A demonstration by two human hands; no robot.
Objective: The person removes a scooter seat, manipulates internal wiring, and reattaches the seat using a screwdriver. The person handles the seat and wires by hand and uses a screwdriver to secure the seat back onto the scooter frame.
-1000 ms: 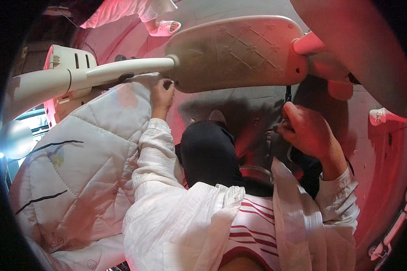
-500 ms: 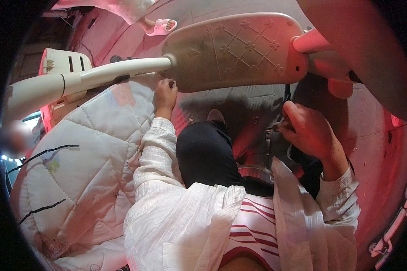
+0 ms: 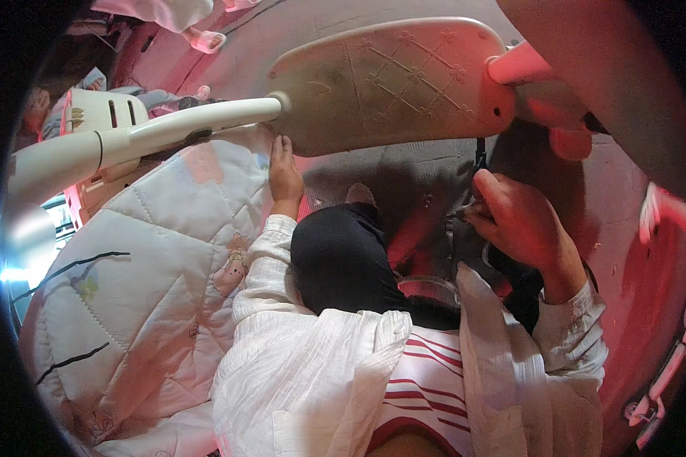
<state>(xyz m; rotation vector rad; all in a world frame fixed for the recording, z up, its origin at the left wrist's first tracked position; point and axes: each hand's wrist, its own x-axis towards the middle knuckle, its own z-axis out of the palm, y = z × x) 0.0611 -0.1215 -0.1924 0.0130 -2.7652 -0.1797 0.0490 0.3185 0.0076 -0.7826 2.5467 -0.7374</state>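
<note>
A beige plastic panel (image 3: 320, 114) with a raised flower lattice spans the upper middle, joined to a cream tube (image 3: 206, 118) on its left. My left hand (image 3: 285, 179) points upward, fingers straight, fingertips at the panel's lower left corner. Beside it lies a white quilted pad (image 3: 160, 251) with cartoon prints and black straps. Below the panel's right part, my right hand (image 3: 518, 221) is closed with its thumb on top. A thin dark rod (image 3: 481, 152) stands between this fist and the panel's lower edge; a small metal piece (image 3: 456, 216) pokes out at the fingers. What the fist holds is mostly hidden.
A cream slotted plastic part (image 3: 103, 110) stands behind the tube at left. Another person's foot in a light shoe (image 3: 206, 39) is at upper left. A large rounded part (image 3: 625, 76) overhangs the upper right. A pale wheeled frame (image 3: 667, 373) lies at the right edge.
My left hand has gone from curled fingers at the panel's corner to straight ones, slightly lower. My right hand stays in place. The other person's foot has shifted left; a limb appears at right.
</note>
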